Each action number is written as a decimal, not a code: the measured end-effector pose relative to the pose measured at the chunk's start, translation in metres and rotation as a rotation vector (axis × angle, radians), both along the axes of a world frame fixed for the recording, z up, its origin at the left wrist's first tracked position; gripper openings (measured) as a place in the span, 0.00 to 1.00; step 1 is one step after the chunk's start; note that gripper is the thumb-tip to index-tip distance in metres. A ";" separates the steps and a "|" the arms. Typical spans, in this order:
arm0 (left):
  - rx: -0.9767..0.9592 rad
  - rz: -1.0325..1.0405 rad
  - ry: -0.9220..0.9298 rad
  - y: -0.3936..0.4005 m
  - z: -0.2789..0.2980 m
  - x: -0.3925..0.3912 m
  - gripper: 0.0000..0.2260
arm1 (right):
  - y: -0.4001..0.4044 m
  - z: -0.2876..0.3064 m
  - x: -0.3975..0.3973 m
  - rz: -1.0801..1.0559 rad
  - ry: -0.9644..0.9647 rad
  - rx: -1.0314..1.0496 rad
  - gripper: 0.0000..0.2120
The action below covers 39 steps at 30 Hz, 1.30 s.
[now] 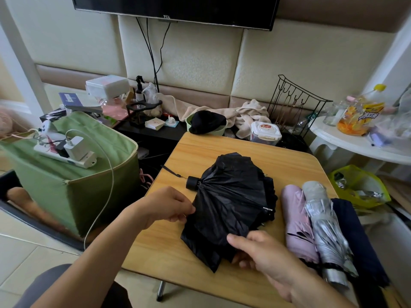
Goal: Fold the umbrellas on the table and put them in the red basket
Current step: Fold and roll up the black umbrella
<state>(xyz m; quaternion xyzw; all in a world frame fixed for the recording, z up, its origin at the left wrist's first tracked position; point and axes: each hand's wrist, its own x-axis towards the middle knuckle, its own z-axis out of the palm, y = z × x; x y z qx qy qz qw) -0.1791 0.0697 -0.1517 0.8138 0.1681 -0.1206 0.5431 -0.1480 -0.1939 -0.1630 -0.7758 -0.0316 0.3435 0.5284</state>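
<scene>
Pinching a fold of black cloth between thumb and fingertips, the left hand [169, 204] holds the near-left edge of the black umbrella [231, 203], at about nine o'clock on its crumpled canopy. The right hand [259, 252] grips the canopy at its lower edge, at about six o'clock, thumb on top of the cloth and the other fingers curled under it (their tips are hidden by the fabric). The umbrella lies flat on the wooden table [222, 150], collapsed but loose, its ribs fanning from the round black handle [192, 182] at ten o'clock, where a thin wrist strap [171, 171] trails further toward the table's left edge.

At three o'clock from the black umbrella lie three more, side by side and touching: a pink umbrella [297, 223] nearest, then a silver umbrella [327, 230] partly on top of it, then a dark blue umbrella [358, 236] at the table's right edge.

Off the table at nine o'clock stands a green fabric box [93, 185] with a white power strip [64, 155] and charger on its top. At twelve o'clock, past the far edge, sit a light green bowl [213, 131] with a black cloth [206, 121] in it, and a clear lidded container [265, 132]. A black wire rack [295, 103] stands behind it, and a television [175, 7] hangs above.
</scene>
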 end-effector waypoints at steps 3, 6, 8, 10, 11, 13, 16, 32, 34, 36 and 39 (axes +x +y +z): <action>-0.090 0.047 -0.004 0.001 0.002 0.001 0.09 | -0.005 0.005 -0.001 -0.011 -0.055 -0.001 0.05; -0.227 0.037 -0.026 -0.001 0.004 0.002 0.08 | -0.007 0.011 -0.003 0.028 -0.058 0.000 0.05; -0.194 -0.020 -0.011 -0.002 0.003 0.001 0.09 | -0.006 0.012 -0.005 0.025 -0.040 0.015 0.10; -0.076 -0.062 0.018 0.000 0.001 0.002 0.10 | -0.006 0.013 -0.006 0.008 -0.039 0.042 0.10; -0.041 -0.065 0.034 0.003 0.000 0.002 0.10 | -0.007 0.014 -0.006 0.004 -0.041 0.048 0.09; -0.030 -0.062 0.068 0.009 0.000 0.002 0.10 | -0.009 0.018 -0.005 0.023 -0.054 0.031 0.06; -0.032 -0.070 0.123 0.014 0.001 0.001 0.09 | -0.011 0.028 -0.003 0.100 -0.051 -0.014 0.06; 0.171 -0.089 0.241 0.003 -0.007 0.003 0.11 | -0.005 0.011 0.001 0.243 0.015 -0.199 0.17; 0.160 -0.089 0.246 0.003 -0.006 0.002 0.10 | -0.005 0.015 0.011 0.101 -0.038 -0.202 0.23; 0.151 -0.084 0.247 0.004 -0.006 0.001 0.11 | -0.009 0.020 0.024 -0.064 -0.257 -0.255 0.23; 0.152 -0.074 0.248 0.001 -0.006 0.001 0.12 | -0.020 0.022 0.044 -0.239 -0.952 -0.417 0.14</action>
